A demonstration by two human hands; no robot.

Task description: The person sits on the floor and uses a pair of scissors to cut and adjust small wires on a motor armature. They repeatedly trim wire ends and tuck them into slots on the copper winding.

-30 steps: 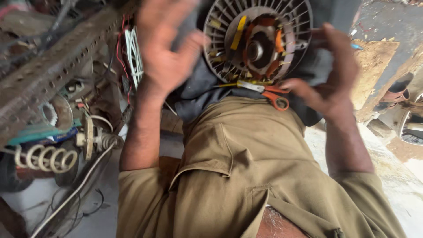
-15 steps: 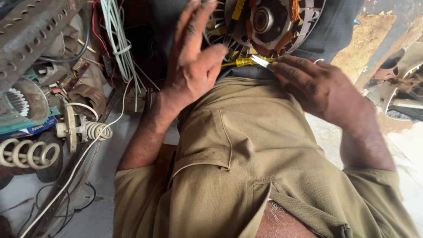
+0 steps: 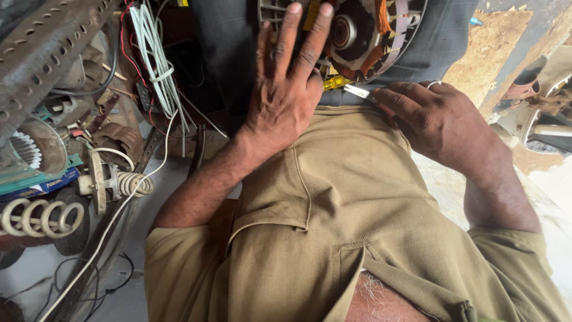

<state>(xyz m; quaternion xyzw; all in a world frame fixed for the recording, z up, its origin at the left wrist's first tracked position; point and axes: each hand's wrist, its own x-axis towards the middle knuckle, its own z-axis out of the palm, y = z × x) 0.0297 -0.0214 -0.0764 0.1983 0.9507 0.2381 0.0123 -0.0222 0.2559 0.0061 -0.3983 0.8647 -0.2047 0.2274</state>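
Up top, the round grey fan motor with orange copper windings (image 3: pixel 363 36) rests on the person's lap. The left hand (image 3: pixel 286 101) lies open, fingers spread flat against its rim; the right hand (image 3: pixel 435 122) is closed around a yellow-handled metal tool (image 3: pixel 348 87) just below it. White bundled wires (image 3: pixel 152 59) hang well to the left.

- Soft daylight, pretty even, seems to come in from the right, where the pale floor (image 3: pixel 560 197) nearly blows out.
- Upper middle, behind the left hand (image 3: pixel 286 101), sinks into deep shadow.
- Wide lens bends the perforated metal bar (image 3: pixel 47 53) at the left.
- Shirt (image 3: pixel 333 226) is sharp; edges go slightly soft.
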